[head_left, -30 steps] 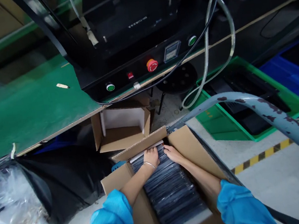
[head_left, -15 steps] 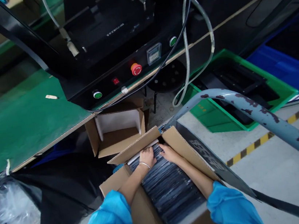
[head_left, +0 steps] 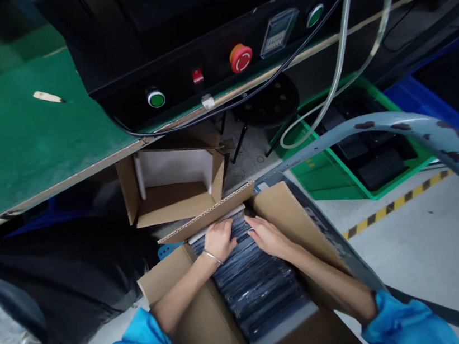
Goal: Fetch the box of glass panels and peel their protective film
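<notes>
Both hands lie on the far black packs (head_left: 257,287) in the box (head_left: 279,208). The left hand (head_left: 219,240) has its fingers curled over them, and the right hand (head_left: 267,237) lies flat with fingers pressed together. The print on the cart (head_left: 317,223) is too blurred to read.

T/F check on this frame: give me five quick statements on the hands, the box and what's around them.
1. The left hand and right hand are both on the black wrapped packs in the open cardboard box. True.
2. The bracelet is on the right wrist. False: it is on the left wrist.
3. A round red button sits on the front of the machine. True.
4. The smaller box under the bench is packed full. False: its bare floor and a white liner show.
5. The crate on the floor is yellow. False: it is green.
</notes>
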Demonstrator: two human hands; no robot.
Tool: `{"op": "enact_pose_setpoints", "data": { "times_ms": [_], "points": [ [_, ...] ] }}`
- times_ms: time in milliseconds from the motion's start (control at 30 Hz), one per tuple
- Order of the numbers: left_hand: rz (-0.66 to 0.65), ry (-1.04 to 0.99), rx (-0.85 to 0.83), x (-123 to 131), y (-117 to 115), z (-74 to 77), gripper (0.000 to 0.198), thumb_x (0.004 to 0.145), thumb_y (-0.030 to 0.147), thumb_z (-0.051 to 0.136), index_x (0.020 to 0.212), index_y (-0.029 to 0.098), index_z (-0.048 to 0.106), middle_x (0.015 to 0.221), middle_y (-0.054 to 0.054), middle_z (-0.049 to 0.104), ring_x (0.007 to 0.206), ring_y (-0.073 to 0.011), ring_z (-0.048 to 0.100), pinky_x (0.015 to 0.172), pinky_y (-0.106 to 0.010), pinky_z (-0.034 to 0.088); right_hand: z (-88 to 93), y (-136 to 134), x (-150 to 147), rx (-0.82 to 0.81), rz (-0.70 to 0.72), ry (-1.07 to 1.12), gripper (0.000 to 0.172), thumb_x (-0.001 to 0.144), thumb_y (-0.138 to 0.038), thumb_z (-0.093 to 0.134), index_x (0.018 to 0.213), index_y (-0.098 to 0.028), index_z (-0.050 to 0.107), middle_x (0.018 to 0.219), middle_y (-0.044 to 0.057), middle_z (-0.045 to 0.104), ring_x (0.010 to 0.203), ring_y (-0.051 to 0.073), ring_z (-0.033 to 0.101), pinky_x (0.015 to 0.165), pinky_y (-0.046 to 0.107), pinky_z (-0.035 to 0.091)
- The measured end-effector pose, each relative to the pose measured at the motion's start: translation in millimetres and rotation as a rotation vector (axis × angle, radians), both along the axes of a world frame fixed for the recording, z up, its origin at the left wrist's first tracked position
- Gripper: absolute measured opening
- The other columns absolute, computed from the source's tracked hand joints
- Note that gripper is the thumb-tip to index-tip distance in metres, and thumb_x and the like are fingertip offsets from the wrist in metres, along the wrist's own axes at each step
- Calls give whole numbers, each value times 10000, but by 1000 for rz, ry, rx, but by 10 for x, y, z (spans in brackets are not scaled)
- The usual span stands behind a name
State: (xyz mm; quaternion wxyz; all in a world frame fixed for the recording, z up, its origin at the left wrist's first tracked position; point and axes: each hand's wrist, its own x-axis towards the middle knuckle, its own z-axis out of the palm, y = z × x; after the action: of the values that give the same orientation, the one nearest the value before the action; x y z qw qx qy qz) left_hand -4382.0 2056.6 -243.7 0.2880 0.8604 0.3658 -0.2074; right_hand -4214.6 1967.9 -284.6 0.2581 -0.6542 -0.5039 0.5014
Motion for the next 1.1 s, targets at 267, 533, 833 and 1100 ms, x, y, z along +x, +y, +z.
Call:
{"op": "enact_pose_setpoints", "data": {
  "times_ms": [267, 533, 833, 1100],
  "points": [
    [109, 40, 121, 180, -86, -21, 481, 764, 313, 680, 1184, 190, 479, 1150, -114, 563, 1099, -278, 507, 939, -392, 367, 43, -43, -196, -33, -163, 64, 600, 764, -137, 480, 1362, -91, 462, 1409, 158, 457, 1320, 265, 409, 1145, 462, 270],
    [240, -27, 163, 116, -125, -48, 469, 725, 247, 692, 1160, 204, 523, 1109, -78, 605, 1094, -254, 533, 944, -372, 369, -149, -425, -336, -59, -561, 256, 602, 832, -310, 463, 1396, -128, 355, 1365, 202, 487, 1240, 248, 510, 1036, 451, 422],
    [380, -265, 211, -186, -243, 502, 405, 709, 152, 637, 1104, 189, 557, 1034, -65, 649, 1032, -249, 585, 1080, -490, 265, 1, -578, -430, -17, -744, 390, 679, 739, -409, 627, 1350, -185, 434, 1428, 162, 425, 1311, 287, 419, 1067, 492, 363],
    [677, -604, 14, -657, -142, 1666, 428, 681, 300, 710, 1074, 169, 601, 1072, -93, 632, 1006, -244, 603, 894, -366, 483, 844, -176, -422, -73, -406, 580, 647, 573, -243, 765, 1190, -198, 576, 1229, 96, 610, 1166, 272, 544, 1089, 473, 312]
  ]
}}
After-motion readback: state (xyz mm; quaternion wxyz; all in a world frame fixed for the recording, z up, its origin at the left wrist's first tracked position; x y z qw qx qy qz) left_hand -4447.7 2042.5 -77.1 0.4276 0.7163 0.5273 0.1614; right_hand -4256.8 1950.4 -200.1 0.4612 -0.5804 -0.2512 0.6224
